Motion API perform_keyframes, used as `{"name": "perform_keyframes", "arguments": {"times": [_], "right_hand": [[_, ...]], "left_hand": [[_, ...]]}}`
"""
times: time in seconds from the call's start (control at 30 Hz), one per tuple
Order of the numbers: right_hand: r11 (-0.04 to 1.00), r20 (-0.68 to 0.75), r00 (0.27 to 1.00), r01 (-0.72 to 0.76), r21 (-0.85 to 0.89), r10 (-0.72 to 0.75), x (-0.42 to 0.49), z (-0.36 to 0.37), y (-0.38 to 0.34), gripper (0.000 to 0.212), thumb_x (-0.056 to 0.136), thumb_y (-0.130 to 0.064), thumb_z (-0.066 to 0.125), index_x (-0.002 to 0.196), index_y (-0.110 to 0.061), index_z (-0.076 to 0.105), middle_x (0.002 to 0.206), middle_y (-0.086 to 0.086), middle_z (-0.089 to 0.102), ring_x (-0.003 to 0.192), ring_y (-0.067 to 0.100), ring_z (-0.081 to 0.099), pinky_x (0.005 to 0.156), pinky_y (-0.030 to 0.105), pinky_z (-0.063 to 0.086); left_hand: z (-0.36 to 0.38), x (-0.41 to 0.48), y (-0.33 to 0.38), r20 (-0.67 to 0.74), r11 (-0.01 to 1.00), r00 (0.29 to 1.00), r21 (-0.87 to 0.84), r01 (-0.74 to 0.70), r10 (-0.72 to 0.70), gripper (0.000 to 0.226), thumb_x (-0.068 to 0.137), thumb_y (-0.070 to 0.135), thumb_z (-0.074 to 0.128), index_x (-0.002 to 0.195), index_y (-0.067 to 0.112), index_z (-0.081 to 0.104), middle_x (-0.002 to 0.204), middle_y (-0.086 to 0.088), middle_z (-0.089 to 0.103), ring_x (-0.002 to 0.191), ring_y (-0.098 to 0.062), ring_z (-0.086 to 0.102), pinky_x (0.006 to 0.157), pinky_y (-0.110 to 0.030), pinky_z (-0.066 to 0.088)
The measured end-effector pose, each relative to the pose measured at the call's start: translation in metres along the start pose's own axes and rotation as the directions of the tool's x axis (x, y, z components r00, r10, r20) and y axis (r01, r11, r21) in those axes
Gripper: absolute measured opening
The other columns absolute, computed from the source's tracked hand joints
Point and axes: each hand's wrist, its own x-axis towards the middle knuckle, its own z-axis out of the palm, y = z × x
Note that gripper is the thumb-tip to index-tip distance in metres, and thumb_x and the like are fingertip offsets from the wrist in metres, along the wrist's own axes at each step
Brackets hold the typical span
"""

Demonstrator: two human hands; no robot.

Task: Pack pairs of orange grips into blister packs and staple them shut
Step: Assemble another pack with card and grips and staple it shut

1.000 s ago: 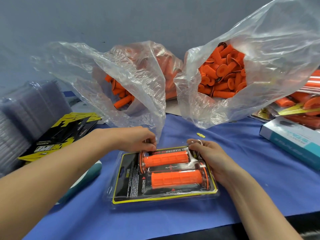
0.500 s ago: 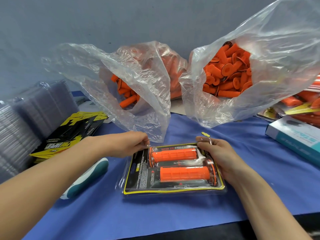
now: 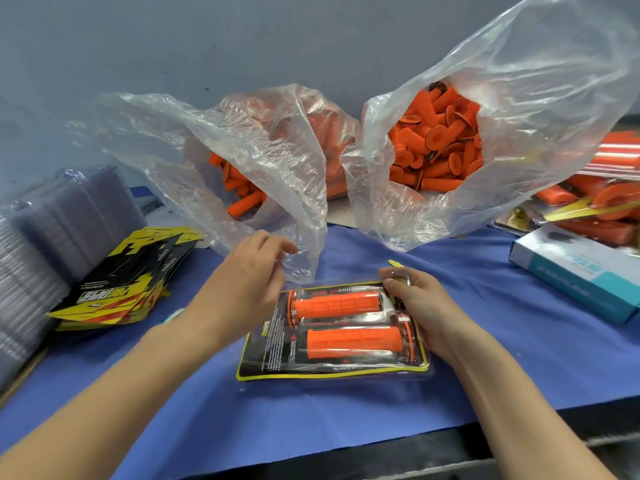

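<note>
A clear blister pack (image 3: 332,370) with a black and yellow card lies on the blue cloth in front of me. Two orange grips lie side by side inside it, the upper grip (image 3: 337,303) and the lower grip (image 3: 353,342). My right hand (image 3: 420,306) grips the pack's top right corner, thumb on top. My left hand (image 3: 247,284) hovers just left of the pack with relaxed fingers, holding nothing, close to the edge of a plastic bag.
Two open clear bags of loose orange grips stand behind, the left bag (image 3: 242,188) and the right bag (image 3: 436,140). Printed cards (image 3: 128,275) and stacked empty blisters (image 3: 41,244) sit at left. A teal and white box (image 3: 571,271) and finished packs (image 3: 595,202) lie at right.
My left hand has let go of the pack's top left corner and lifted up and back toward the left bag. The right hand stays on the pack.
</note>
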Motion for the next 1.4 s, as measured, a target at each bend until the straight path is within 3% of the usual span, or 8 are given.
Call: {"name": "perform_keyframes", "arguments": {"times": [0.2, 0.67, 0.9, 1.0, 1.07, 1.17, 1.27, 1.4], "right_hand": [[0.997, -0.047, 0.998, 0.034, -0.068, -0.038, -0.003, 0.002, 0.000, 0.020, 0.098, -0.002, 0.051, 0.094, -0.015, 0.065, 0.086, 0.011, 0.065, 0.070, 0.017, 0.062, 0.066, 0.030, 0.053], [0.989, -0.088, 0.994, 0.051, -0.139, -0.064, -0.003, -0.008, -0.001, 0.016, 0.100, -0.007, 0.050, 0.107, -0.012, 0.064, 0.108, 0.022, 0.067, 0.090, 0.029, 0.064, 0.096, 0.053, 0.051], [0.979, -0.011, 0.997, 0.079, -0.188, -0.083, 0.005, -0.010, 0.001, 0.021, 0.099, -0.010, 0.053, 0.115, 0.002, 0.059, 0.100, 0.020, 0.067, 0.085, 0.028, 0.062, 0.087, 0.046, 0.052], [0.951, -0.120, 0.982, 0.104, -0.292, -0.145, -0.005, -0.010, -0.005, 0.033, 0.096, -0.025, 0.059, 0.128, -0.018, 0.051, 0.113, 0.006, 0.068, 0.089, 0.016, 0.068, 0.082, 0.033, 0.055], [0.779, -0.230, 0.847, 0.289, -0.556, -0.479, -0.026, -0.012, -0.008, 0.036, 0.096, -0.031, 0.058, 0.130, -0.026, 0.049, 0.120, -0.005, 0.059, 0.103, 0.013, 0.061, 0.090, 0.035, 0.050], [0.213, 0.163, 0.527, 0.580, -0.787, -0.834, -0.075, -0.008, 0.002, 0.015, 0.092, -0.028, 0.053, 0.107, -0.030, 0.057, 0.097, -0.013, 0.056, 0.086, 0.013, 0.054, 0.078, 0.028, 0.042], [-0.111, 0.519, 0.541, 0.614, -0.781, -0.662, -0.099, -0.006, 0.024, 0.016, 0.090, -0.031, 0.062, 0.105, -0.027, 0.063, 0.096, -0.012, 0.061, 0.084, 0.016, 0.057, 0.077, 0.029, 0.044], [-0.265, 0.555, 0.565, 0.514, -0.816, -0.611, -0.099, -0.013, 0.035, 0.015, 0.090, -0.026, 0.061, 0.100, -0.020, 0.071, 0.092, -0.004, 0.065, 0.079, 0.022, 0.062, 0.073, 0.033, 0.049]], "left_hand": [[0.037, -0.062, 0.133, -0.006, 0.955, 0.958, 0.081, -0.284, 0.285, 0.018, 0.092, 0.036, 0.049, 0.096, 0.026, 0.062, 0.090, 0.005, 0.058, 0.082, -0.018, 0.056, 0.073, -0.035, 0.049], [0.070, -0.081, 0.109, -0.039, 0.959, 0.986, 0.243, -0.148, 0.162, 0.017, 0.080, 0.012, 0.065, 0.092, 0.023, 0.061, 0.084, 0.004, 0.054, 0.073, -0.021, 0.053, 0.063, -0.033, 0.045], [0.063, -0.083, 0.084, -0.047, 0.963, 0.987, 0.231, -0.136, 0.151, 0.017, 0.078, 0.013, 0.072, 0.085, 0.023, 0.059, 0.080, 0.006, 0.055, 0.072, -0.020, 0.053, 0.058, -0.034, 0.045], [0.062, -0.081, 0.086, -0.057, 0.969, 0.988, 0.213, -0.126, 0.141, 0.016, 0.076, 0.013, 0.072, 0.082, 0.023, 0.061, 0.077, 0.006, 0.056, 0.070, -0.020, 0.054, 0.057, -0.033, 0.045], [0.061, -0.079, 0.087, -0.071, 0.970, 0.988, 0.211, -0.118, 0.135, 0.015, 0.076, 0.013, 0.072, 0.080, 0.023, 0.062, 0.075, 0.006, 0.056, 0.069, -0.019, 0.055, 0.056, -0.033, 0.046], [0.061, -0.072, 0.089, -0.092, 0.974, 0.987, 0.197, -0.113, 0.133, 0.011, 0.076, 0.014, 0.071, 0.078, 0.023, 0.063, 0.074, 0.006, 0.058, 0.068, -0.019, 0.056, 0.056, -0.032, 0.048], [0.061, -0.069, 0.088, -0.086, 0.975, 0.988, 0.189, -0.114, 0.132, 0.009, 0.076, 0.020, 0.072, 0.077, 0.022, 0.063, 0.075, 0.005, 0.060, 0.069, -0.019, 0.058, 0.057, -0.031, 0.049], [0.062, -0.073, 0.087, -0.051, 0.974, 0.987, 0.177, -0.143, 0.154, 0.002, 0.082, 0.025, 0.067, 0.082, 0.024, 0.065, 0.078, 0.006, 0.061, 0.073, -0.016, 0.060, 0.061, -0.030, 0.050]]}}
